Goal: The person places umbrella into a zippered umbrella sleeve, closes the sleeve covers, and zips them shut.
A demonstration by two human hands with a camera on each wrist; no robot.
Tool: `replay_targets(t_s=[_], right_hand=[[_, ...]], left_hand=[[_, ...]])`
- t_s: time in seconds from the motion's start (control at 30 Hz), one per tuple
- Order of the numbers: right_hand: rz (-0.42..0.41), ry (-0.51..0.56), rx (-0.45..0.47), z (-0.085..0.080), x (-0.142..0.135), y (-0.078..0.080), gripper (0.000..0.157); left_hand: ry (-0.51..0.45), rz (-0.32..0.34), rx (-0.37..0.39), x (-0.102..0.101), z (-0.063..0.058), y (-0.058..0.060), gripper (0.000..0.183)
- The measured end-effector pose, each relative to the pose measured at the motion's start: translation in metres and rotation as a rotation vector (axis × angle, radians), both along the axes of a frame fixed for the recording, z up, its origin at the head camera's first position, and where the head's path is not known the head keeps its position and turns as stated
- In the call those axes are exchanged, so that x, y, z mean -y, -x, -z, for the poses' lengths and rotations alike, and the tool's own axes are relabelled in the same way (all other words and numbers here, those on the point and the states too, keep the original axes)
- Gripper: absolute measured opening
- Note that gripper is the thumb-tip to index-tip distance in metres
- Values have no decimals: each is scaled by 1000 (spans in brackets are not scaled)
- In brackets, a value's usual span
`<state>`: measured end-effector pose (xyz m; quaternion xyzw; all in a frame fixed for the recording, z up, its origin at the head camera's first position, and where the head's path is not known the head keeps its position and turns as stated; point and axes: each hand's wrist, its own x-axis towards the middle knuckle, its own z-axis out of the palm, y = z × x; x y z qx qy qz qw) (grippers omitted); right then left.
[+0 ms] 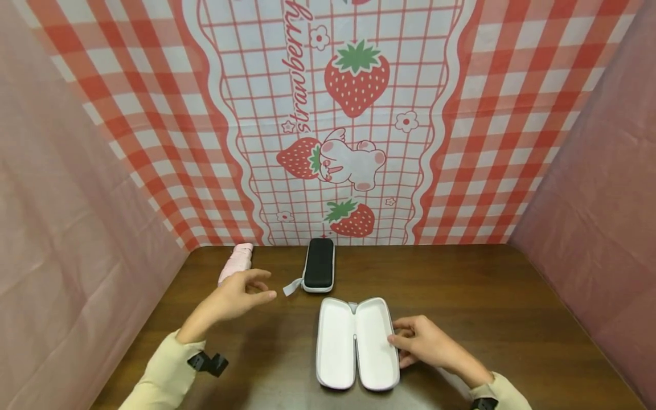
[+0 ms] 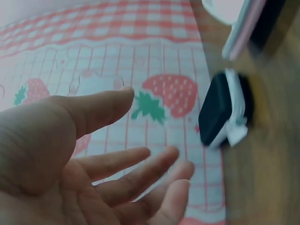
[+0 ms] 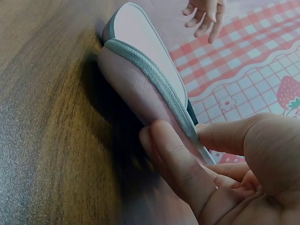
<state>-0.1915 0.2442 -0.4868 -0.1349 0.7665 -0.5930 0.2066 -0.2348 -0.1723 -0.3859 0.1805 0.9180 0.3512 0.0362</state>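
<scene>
An unfolded zip case [image 1: 335, 344] with white lining lies on the table, both halves facing up. Its outer side is pink with a grey zipper edge, as the right wrist view shows. My right hand [image 1: 427, 341] pinches the rim of the right half, thumb on the inner side and fingers outside. My left hand [image 1: 233, 299] hovers above the table at the left, holding nothing, its fingers loosely spread. Just behind it lies a pink bundle [image 1: 238, 261], partly hidden by the hand. A closed black zip case [image 1: 320, 263] with a light pull tab [image 1: 292, 287] lies farther back.
The brown wooden table [image 1: 456, 285] meets a red-and-white strawberry cloth [image 1: 359, 131] at its back edge. Pink fabric walls [image 1: 589, 228] stand on both sides. Dark bands [image 1: 207, 363] sit on the wrists over pale sleeves.
</scene>
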Motion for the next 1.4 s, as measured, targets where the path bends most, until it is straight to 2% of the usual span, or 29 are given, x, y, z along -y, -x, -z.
replay_targets(t_s=[0.13, 0.27, 0.43, 0.6, 0.73, 0.83, 0.93, 1.07, 1.17, 1.4], right_hand=[[3, -1, 2, -1, 0, 3, 59], [3, 1, -4, -2, 2, 6, 60], [8, -5, -9, -3, 1, 7, 60], [8, -12, -24, -5, 0, 9, 59], [6, -17, -31, -5, 1, 10, 59], [5, -22, -29, -5, 1, 9, 59], [5, -25, -25, -4, 1, 8, 59], [13, -29, -30, -5, 1, 8, 57], [19, -33, -34, -6, 1, 9, 58], [17, -49, -27, -4, 2, 5, 62]], left_hand=[[47, -81, -97, 13, -6, 19, 48], [103, -147, -129, 26, -3, 41, 52], [136, -199, -142, 40, 12, 64, 54], [230, -259, -190, 53, 31, 82, 49], [267, -324, -126, 63, 41, 92, 54], [259, -375, -56, 70, 47, 97, 67], [257, -416, -25, 74, 53, 102, 80], [271, -438, -24, 75, 63, 110, 89], [304, -435, 3, 74, 69, 114, 91], [435, -317, 36, 73, 78, 113, 71]])
